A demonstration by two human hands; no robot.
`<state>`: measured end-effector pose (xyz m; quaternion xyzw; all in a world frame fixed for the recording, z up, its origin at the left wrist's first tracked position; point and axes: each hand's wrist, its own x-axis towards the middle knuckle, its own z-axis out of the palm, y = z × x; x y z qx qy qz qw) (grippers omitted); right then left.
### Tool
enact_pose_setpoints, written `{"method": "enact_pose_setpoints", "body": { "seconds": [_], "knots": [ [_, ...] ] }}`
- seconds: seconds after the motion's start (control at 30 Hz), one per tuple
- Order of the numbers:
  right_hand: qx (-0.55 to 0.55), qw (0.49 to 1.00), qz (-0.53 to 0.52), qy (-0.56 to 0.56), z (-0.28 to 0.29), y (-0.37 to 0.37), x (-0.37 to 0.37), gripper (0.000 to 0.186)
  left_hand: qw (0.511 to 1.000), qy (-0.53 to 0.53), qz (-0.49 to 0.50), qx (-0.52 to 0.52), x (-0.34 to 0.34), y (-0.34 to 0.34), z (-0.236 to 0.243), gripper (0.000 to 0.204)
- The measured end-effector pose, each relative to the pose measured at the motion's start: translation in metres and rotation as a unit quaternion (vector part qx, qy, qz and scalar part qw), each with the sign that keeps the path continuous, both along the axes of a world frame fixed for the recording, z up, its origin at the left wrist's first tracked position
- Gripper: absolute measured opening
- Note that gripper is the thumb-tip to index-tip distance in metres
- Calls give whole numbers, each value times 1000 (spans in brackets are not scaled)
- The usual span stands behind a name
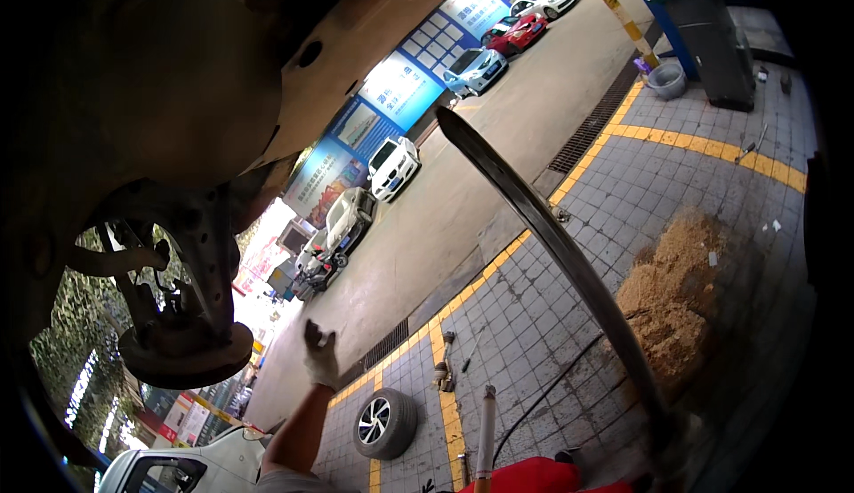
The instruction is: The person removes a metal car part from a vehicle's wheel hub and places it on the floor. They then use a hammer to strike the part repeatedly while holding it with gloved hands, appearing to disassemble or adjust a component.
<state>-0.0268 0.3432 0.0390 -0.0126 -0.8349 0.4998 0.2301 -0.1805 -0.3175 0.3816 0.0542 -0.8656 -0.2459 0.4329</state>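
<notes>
My left hand, in a pale work glove with dark fingertips, is raised at lower centre-left. Its thumb stands apart from its fingers and it holds nothing. A long dark metal pry bar slants from upper centre to lower right, its flattened tip near the raised car's underside. At the bar's lower end my right hand is closed around it, dim and partly lost in shadow. Left of my left hand hangs a bare wheel hub with a brake disc, below suspension parts.
A wheel lies on the tiles beside tools and a dark cable. Sawdust is heaped at right. A bin and grey bucket stand far right. A cigarette juts up from below. Parked cars line the back.
</notes>
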Motion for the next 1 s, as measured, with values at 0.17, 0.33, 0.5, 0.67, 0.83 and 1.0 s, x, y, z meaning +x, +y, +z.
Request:
{"method": "enact_pose_setpoints", "body": {
  "seconds": [0.17, 0.33, 0.5, 0.67, 0.83, 1.0],
  "knots": [
    [114, 981, -88, 131, 48, 34, -35, 60, 984, 169, 62, 7, -17, -7, 102, 79],
    [216, 952, -178, 124, 63, 53, -59, 54, 933, 354, -38, 60, -53, 15, 158, 64],
    [123, 988, -9, 90, 134, 64, -106, 46, 893, 344, 265, -120, -41, 29, 200, 46],
    [154, 988, 26, -7, 192, 101, -150, 33, 806, 348, 430, -212, -61, -26, 217, 59],
    [226, 948, -24, 224, 256, 110, -157, 36, 744, 269, 575, -207, -64, 53, 219, 77],
    [207, 961, -52, 174, 306, 108, -133, 46, 670, 388, 430, -464, -60, 102, 251, 67]
  ]
}}
